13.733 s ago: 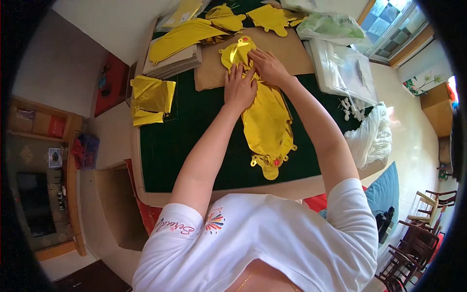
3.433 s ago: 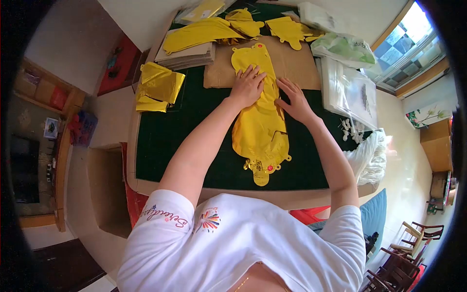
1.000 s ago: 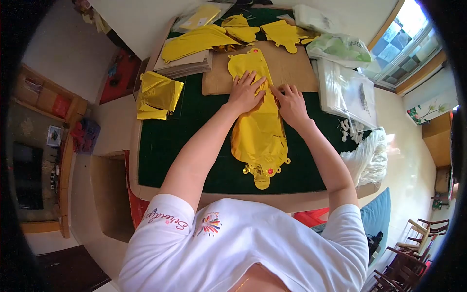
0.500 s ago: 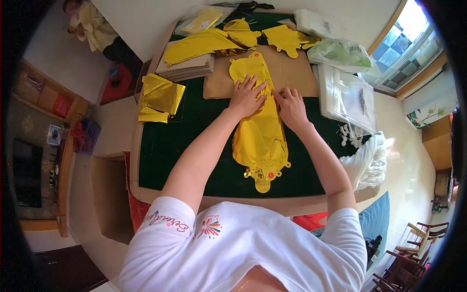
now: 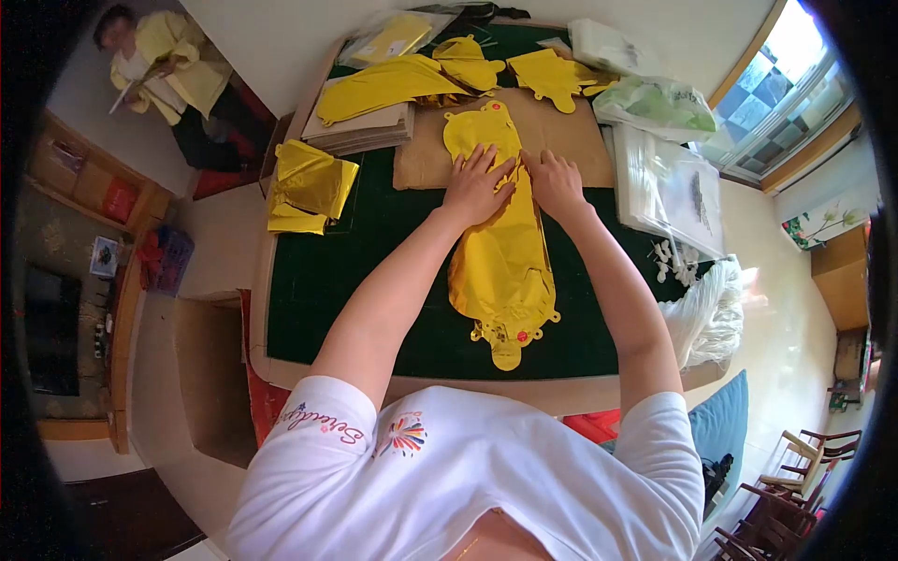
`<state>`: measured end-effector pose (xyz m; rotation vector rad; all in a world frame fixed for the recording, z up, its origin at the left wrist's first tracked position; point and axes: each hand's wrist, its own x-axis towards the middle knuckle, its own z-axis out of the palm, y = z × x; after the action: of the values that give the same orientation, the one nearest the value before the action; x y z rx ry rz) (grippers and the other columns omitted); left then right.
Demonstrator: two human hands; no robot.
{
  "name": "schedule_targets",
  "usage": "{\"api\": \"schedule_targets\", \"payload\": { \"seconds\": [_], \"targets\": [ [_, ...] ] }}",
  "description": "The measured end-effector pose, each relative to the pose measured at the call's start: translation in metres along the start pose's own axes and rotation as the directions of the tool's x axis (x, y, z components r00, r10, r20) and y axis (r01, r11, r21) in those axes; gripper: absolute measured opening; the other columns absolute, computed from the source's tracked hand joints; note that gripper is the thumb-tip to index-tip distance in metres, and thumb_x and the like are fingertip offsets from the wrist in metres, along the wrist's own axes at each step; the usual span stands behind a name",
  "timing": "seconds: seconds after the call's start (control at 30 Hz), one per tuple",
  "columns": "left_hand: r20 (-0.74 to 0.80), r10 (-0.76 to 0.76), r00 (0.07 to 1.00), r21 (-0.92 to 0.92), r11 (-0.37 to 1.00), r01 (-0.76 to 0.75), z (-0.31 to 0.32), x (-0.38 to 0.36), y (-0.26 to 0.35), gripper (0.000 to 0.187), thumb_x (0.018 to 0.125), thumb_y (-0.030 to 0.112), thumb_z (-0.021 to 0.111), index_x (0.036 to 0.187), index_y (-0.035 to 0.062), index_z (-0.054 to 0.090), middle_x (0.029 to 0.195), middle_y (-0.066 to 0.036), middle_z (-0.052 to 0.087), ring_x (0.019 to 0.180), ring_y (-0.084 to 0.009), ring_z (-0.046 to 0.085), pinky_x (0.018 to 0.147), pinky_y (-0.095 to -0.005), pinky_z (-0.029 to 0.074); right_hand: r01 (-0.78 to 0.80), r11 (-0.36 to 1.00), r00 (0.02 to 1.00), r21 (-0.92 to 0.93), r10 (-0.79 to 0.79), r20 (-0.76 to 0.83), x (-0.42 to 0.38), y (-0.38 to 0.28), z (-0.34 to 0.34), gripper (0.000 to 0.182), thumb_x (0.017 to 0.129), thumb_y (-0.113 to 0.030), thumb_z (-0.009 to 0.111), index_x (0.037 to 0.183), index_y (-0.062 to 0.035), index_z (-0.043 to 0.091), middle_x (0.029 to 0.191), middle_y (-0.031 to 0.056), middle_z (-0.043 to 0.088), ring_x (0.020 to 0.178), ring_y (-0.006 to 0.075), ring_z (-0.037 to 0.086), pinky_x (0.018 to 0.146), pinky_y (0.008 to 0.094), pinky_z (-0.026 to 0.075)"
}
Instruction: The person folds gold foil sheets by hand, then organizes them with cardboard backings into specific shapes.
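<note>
Gold foil sheet [image 5: 510,252] lay flat on the green surface [image 5: 313,290], right in front of the person, its far end over a piece of brown cardboard [image 5: 575,140]. Tiny change from half a second before: the right hand [image 5: 558,184] had crept a bit further up the foil's right edge and in towards the left hand [image 5: 480,187], which had barely budged. To me that meant the left was pinning the sheet while the right worked along the side, so only small edge fiddling at that point. Left hand was palm down, fingers spread on the foil. Right hand had its fingertips at the edge, but honestly I couldn't tell if it was pinching anything. Also, a person in a yellow jacket [image 5: 178,65] had come more fully into view off to the left, which looked irrelevant to the foil.

As for direction, the long axis ran pretty much straight away from the body, far end leaning slightly left. A rounded tab [image 5: 506,358] pointed back at the wearer, with red dots [image 5: 496,107] near both ends. Some folded foil [image 5: 311,187] sat well apart, to the left.
</note>
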<state>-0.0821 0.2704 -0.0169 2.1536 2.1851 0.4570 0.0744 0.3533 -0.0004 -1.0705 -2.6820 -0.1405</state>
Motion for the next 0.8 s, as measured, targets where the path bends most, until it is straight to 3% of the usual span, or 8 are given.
{"api": "schedule_targets", "payload": {
  "seconds": [0.23,0.33,0.47,0.53,0.8],
  "targets": [
    [0.036,-0.008,0.999,-0.008,1.000,0.009,-0.004,0.000,0.001,0.052,0.094,0.048,0.042,0.141,0.0272,0.037,0.150,-0.011,0.025,0.140,-0.0310,0.019,0.112,-0.0504,0.013,0.121,0.992,0.992,0.047,-0.122,0.033,-0.028,0.006,-0.023,0.042,0.088,-0.012,0.048,0.126,-0.0277,0.055,0.104,0.0083,0.054,0.096,0.0258,0.055,0.080,0.0385,0.046],
    [0.027,0.001,1.000,0.017,1.000,-0.001,-0.001,0.001,-0.001,0.052,0.094,0.048,0.042,0.142,0.0271,0.036,0.150,-0.011,0.025,0.140,-0.0307,0.018,0.112,-0.0504,0.013,0.150,0.986,0.989,0.074,-0.149,-0.018,-0.044,0.007,-0.027,0.051,0.079,-0.001,0.051,0.125,-0.0244,0.057,0.104,0.0063,0.053,0.098,0.0254,0.052,0.084,0.0377,0.044],
    [0.019,-0.006,1.000,0.005,1.000,0.006,0.002,0.001,-0.002,0.051,0.093,0.045,0.042,0.141,0.0277,0.038,0.151,-0.010,0.025,0.140,-0.0284,0.020,0.113,-0.0495,0.013,0.195,0.978,0.981,0.070,-0.196,0.000,-0.057,0.009,-0.036,0.059,0.076,0.001,0.052,0.128,-0.0256,0.054,0.111,0.0079,0.053,0.101,0.0266,0.051,0.087,0.0384,0.043],
    [0.009,0.003,1.000,-0.005,1.000,-0.003,0.003,0.001,-0.003,0.051,0.093,0.045,0.042,0.141,0.0272,0.038,0.150,-0.011,0.025,0.140,-0.0285,0.020,0.113,-0.0497,0.013,0.203,0.978,0.976,0.046,-0.206,0.074,-0.064,0.009,-0.042,0.065,0.073,0.004,0.052,0.131,-0.0264,0.052,0.120,0.0101,0.051,0.106,0.0280,0.049,0.090,0.0387,0.042],
    [0.013,0.001,1.000,-0.008,1.000,-0.001,0.003,0.001,-0.004,0.051,0.094,0.045,0.041,0.141,0.0272,0.038,0.150,-0.010,0.025,0.140,-0.0286,0.019,0.113,-0.0500,0.013,0.241,0.967,0.956,0.076,-0.250,0.153,-0.096,0.014,-0.058,0.067,0.073,0.003,0.053,0.133,-0.0268,0.048,0.136,0.0134,0.044,0.123,0.0301,0.044,0.098,0.0401,0.039]
  ]
}}
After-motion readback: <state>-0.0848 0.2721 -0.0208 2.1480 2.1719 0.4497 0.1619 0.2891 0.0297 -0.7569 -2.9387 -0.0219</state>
